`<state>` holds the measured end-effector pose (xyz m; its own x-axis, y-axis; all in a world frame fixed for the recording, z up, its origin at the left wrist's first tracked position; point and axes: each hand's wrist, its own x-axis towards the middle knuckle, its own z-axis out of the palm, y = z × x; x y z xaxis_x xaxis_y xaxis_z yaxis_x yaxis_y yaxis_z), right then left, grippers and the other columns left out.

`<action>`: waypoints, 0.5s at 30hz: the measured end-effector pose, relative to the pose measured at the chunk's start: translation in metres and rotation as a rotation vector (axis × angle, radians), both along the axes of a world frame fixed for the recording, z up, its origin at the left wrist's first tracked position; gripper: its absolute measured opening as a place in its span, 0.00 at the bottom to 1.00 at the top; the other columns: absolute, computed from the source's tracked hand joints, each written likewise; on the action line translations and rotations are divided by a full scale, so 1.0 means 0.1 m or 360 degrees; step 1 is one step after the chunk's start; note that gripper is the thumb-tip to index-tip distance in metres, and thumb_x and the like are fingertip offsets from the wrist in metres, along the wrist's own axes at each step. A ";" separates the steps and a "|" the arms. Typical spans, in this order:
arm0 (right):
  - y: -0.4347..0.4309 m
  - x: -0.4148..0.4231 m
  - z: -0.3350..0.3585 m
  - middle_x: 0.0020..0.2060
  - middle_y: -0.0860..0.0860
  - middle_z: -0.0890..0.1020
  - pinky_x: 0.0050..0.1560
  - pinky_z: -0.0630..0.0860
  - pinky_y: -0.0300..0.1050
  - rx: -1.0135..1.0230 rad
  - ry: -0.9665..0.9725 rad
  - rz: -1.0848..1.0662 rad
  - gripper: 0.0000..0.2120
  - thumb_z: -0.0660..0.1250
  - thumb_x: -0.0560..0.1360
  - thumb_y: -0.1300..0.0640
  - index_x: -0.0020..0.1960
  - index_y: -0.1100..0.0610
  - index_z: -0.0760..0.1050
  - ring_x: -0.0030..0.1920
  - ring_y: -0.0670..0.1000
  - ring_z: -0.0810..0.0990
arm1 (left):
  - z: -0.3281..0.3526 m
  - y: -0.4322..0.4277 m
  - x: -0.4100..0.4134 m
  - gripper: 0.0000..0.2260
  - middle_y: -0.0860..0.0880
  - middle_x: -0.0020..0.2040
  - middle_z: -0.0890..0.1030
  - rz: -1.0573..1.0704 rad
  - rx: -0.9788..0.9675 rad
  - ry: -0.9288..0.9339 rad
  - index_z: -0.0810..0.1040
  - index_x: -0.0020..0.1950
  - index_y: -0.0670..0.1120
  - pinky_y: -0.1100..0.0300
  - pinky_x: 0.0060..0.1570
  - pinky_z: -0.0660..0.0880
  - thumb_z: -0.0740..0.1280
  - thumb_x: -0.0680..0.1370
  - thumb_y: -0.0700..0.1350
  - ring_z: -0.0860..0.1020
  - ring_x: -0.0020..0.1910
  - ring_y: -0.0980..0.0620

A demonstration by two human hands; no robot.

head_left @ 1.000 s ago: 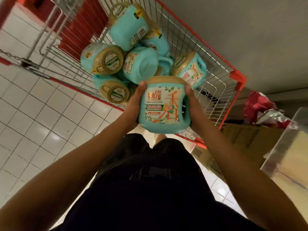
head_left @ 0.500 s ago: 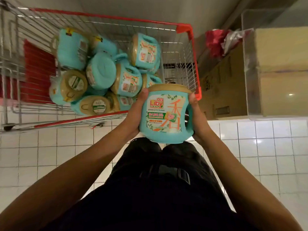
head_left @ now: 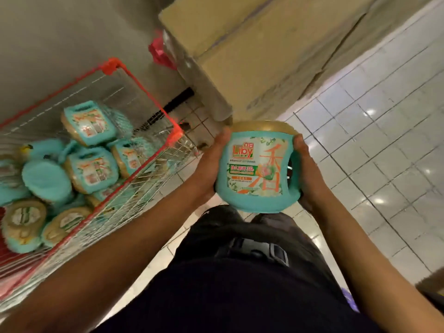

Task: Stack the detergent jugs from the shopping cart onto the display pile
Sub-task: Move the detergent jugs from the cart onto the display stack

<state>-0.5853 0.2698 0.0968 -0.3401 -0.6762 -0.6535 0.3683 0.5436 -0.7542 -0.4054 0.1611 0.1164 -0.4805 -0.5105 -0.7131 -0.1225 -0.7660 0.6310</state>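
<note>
Dim, warm indoor light. Overhead-lamp glare spots on floor tiles (head_left: 384, 140) at right. Motion blur smears shopping cart (head_left: 146, 99) at left. Wide-angle bending toward frame edges.

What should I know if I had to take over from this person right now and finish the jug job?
The left hand holds the left side of the turquoise plastic detergent jug with a beige lid.
The right hand holds its handle side.
The jug is upright in front of the waist, outside the red-rimmed wire shopping cart.
Done: this one jug is out of the cart.
Left: the display pile is not in view. Carry this jug to it, then fetch the other turquoise jugs; several lie in the cart.
</note>
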 end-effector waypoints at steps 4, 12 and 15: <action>0.33 -0.86 0.03 0.54 0.48 0.88 0.57 0.85 0.53 0.0005 0.0014 -0.0085 0.27 0.54 0.79 0.27 0.58 0.43 0.84 0.56 0.53 0.87 | -0.04 0.23 -0.93 0.33 0.37 0.65 0.83 -0.0108 -0.0016 -0.0034 0.80 0.71 0.43 0.36 0.65 0.78 0.58 0.81 0.68 0.82 0.65 0.36; 0.51 -2.31 0.07 0.58 0.61 0.83 0.67 0.75 0.72 -0.0049 0.0044 -0.0216 0.38 0.52 0.80 0.27 0.64 0.58 0.80 0.62 0.68 0.81 | 0.04 0.20 -2.49 0.30 0.40 0.64 0.85 -0.0347 -0.0156 0.0043 0.81 0.70 0.45 0.45 0.57 0.83 0.53 0.85 0.66 0.84 0.63 0.40; 0.36 -2.78 0.08 0.54 0.55 0.86 0.67 0.75 0.73 -0.0111 0.0071 -0.0252 0.37 0.51 0.80 0.27 0.63 0.57 0.80 0.58 0.61 0.85 | 0.05 -0.03 -3.03 0.32 0.40 0.67 0.83 -0.0429 -0.0242 0.0062 0.78 0.74 0.45 0.39 0.65 0.80 0.54 0.83 0.68 0.82 0.66 0.39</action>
